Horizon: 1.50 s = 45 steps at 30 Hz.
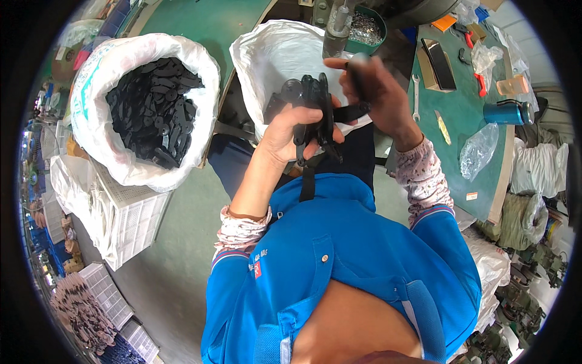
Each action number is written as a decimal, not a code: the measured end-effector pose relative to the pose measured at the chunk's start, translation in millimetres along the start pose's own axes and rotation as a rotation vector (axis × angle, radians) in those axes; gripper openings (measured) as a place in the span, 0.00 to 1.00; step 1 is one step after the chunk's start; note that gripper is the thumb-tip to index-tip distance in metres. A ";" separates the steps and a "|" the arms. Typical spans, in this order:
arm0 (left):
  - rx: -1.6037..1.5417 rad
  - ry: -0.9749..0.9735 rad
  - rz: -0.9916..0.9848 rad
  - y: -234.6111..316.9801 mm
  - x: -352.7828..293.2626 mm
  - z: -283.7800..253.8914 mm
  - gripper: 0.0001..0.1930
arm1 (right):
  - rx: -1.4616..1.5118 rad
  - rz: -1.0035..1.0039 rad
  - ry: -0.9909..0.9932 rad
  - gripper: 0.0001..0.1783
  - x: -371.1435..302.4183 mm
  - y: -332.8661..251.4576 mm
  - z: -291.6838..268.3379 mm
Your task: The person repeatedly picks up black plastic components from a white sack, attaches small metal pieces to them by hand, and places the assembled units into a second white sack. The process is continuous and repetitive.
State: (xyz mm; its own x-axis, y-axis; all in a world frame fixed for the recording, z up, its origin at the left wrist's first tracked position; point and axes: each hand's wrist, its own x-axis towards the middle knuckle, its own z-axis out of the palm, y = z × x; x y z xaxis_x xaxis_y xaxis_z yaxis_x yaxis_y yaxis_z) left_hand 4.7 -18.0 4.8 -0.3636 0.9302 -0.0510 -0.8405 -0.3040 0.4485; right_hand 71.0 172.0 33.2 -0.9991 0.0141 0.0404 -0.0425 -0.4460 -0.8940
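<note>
My left hand (282,132) is closed round a bunch of flat black plastic parts (314,100), its thumb pressed across them. The parts stick out at several angles over the white-lined container (254,54) in front of me. To the right, my right hand (385,100) is raised and partly smeared by motion. Between its thumb and fingers is a single dark elongated part (359,79), blurred. Another black part (350,113) juts from the bunch toward this hand. At the left, a big white sack (203,79) holds many similar black parts (160,103).
Beyond the lined container stands a machine post (337,33) beside a green bowl (383,30) of small metal pieces. On the green bench (424,164) lie a wrench (416,97), a knife (443,127), a phone (439,64) and a blue flask (509,113). A white crate (136,224) supports the sack.
</note>
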 end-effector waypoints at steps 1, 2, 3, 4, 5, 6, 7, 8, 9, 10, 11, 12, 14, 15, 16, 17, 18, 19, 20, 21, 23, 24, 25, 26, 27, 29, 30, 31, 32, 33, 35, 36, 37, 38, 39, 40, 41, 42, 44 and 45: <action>0.009 -0.010 0.011 -1.2 -0.3 1.1 0.19 | -0.113 0.026 -0.042 0.26 -0.2 -0.3 1.4; 0.019 -0.021 0.021 -2.3 -0.4 2.2 0.19 | -0.226 0.052 -0.085 0.26 -1.0 -2.2 4.0; 0.029 -0.034 0.030 -2.2 0.2 3.3 0.19 | -0.340 0.076 -0.125 0.25 -1.3 -3.7 5.3; 0.008 -0.037 0.000 0.4 0.1 4.9 0.18 | -0.309 0.084 -0.103 0.20 -0.3 -3.1 3.4; -0.012 -0.041 -0.030 4.7 -0.3 7.4 0.18 | -0.346 0.017 -0.063 0.18 0.9 -1.4 1.4; -0.034 -0.045 -0.060 6.9 -0.3 8.5 0.17 | -0.384 -0.049 -0.024 0.17 2.0 1.1 -1.1; -0.016 0.026 -0.027 5.3 0.7 5.0 0.17 | -0.421 -0.115 0.016 0.15 4.0 3.0 -4.2; 0.001 0.097 0.005 2.2 2.1 -1.0 0.17 | -0.456 -0.223 -0.002 0.13 9.0 2.9 -11.7; 0.017 0.170 0.041 0.6 2.2 -4.6 0.16 | -0.468 -0.195 0.024 0.13 10.9 -2.0 -15.8; 0.057 0.179 0.091 4.1 2.5 0.1 0.15 | -0.483 -0.171 0.057 0.13 10.8 -13.0 -19.0; 0.083 0.215 0.149 4.2 3.8 -4.3 0.15 | -0.497 -0.146 0.091 0.13 11.5 -25.4 -18.2; 0.081 0.262 0.178 4.2 4.1 -3.9 0.15 | -0.577 -0.106 0.196 0.14 14.9 -43.4 -8.3; 0.040 0.279 0.237 4.5 4.3 -6.1 0.15 | -0.619 -0.234 0.211 0.16 23.9 -61.2 -6.4; 0.043 0.291 0.243 4.3 5.5 -4.1 0.15 | -0.694 -0.297 0.225 0.17 29.1 -67.4 -7.1; 0.046 0.306 0.249 3.8 5.6 -1.7 0.15 | -0.721 -0.331 0.234 0.18 38.8 -71.1 -9.5; 0.049 0.322 0.257 3.5 6.0 0.2 0.15 | -0.449 -0.366 0.250 0.16 63.3 -80.6 -7.1; 0.057 0.331 0.270 3.8 5.0 0.9 0.16 | -0.474 -0.244 0.292 0.15 65.2 -95.1 6.0; 0.066 0.337 0.280 3.5 4.6 1.7 0.17 | -0.499 -0.125 0.338 0.14 63.6 -106.2 15.2; 0.076 0.342 0.290 3.6 4.0 2.5 0.18 | -0.540 -0.070 0.317 0.14 69.0 -111.7 15.3; 0.109 0.326 0.275 4.4 3.1 4.3 0.18 | -0.580 -0.016 0.299 0.13 76.4 -116.0 11.5; 0.174 0.292 0.246 6.5 1.4 7.8 0.19 | -0.591 0.016 0.278 0.13 80.0 -117.7 10.5; 0.182 0.290 0.241 6.7 0.4 8.1 0.19 | -0.563 -0.005 0.271 0.13 81.0 -116.3 14.0; 0.191 0.288 0.235 6.8 -0.2 8.4 0.19 | -0.535 -0.026 0.263 0.13 81.7 -115.2 16.2; 0.199 0.285 0.229 6.9 -0.8 8.6 0.18 | -0.741 0.183 0.225 0.13 86.4 -109.1 -6.0; 0.222 0.302 0.233 6.6 -1.6 7.9 0.18 | -0.546 0.127 0.264 0.12 81.2 -103.7 3.8; 0.266 0.322 0.236 7.3 -1.0 8.4 0.16 | -0.760 0.016 0.127 0.21 62.9 -73.7 -26.5; 0.300 0.320 0.220 7.4 -2.5 7.4 0.16 | -0.755 0.027 0.071 0.19 52.2 -66.9 -24.6; 0.334 0.311 0.204 7.9 -2.7 6.8 0.16 | -0.754 0.035 0.017 0.21 37.8 -61.8 -20.2; 0.367 0.301 0.187 8.3 -2.7 6.5 0.16 | -0.607 0.240 0.042 0.23 26.4 -45.0 -28.0; 0.376 0.277 0.158 8.2 -1.8 8.1 0.16 | -0.694 0.224 -0.023 0.22 12.5 -38.3 -17.9; 0.397 0.230 0.096 6.9 -1.2 13.2 0.16 | -0.940 0.410 -0.253 0.20 3.1 -39.0 5.3; 0.388 0.225 0.090 6.3 -0.4 13.9 0.17 | -0.925 0.431 -0.279 0.19 1.2 -38.6 4.6; 0.379 0.220 0.083 5.4 0.2 14.6 0.18 | -0.910 0.452 -0.306 0.19 -1.2 -37.3 3.1; 0.370 0.215 0.077 4.4 0.5 15.1 0.19 | -0.895 0.472 -0.333 0.19 -3.9 -36.1 1.4; 0.359 0.214 0.081 4.6 0.2 15.0 0.20 | -0.851 0.469 -0.275 0.20 -5.1 -37.4 -2.1; 0.317 0.205 0.105 4.7 -0.9 9.3 0.22 | -0.807 0.465 -0.219 0.20 -7.8 -39.9 -8.2; 0.273 0.206 0.116 5.6 -1.4 5.4 0.23 | -0.762 0.460 -0.164 0.20 -10.4 -41.0 -13.5; 0.227 0.207 0.127 5.7 -1.2 1.7 0.23 | -0.672 0.358 -0.055 0.22 -16.3 -34.5 -15.2; 0.161 0.217 0.132 6.2 -1.3 -1.7 0.23 | -0.513 0.323 0.095 0.23 -22.5 -30.4 -14.4; 0.183 0.209 0.145 5.4 -0.8 -1.6 0.23 | -0.432 0.301 0.170 0.24 -23.8 -30.0 -12.6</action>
State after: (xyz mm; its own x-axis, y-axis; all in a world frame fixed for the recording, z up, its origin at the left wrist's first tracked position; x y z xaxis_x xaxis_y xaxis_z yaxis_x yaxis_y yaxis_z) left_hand -0.2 -20.7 5.9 -0.5650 0.8116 -0.1489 -0.6944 -0.3703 0.6170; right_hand 95.9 196.2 53.4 -0.9528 0.1030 -0.2857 0.2824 -0.0451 -0.9582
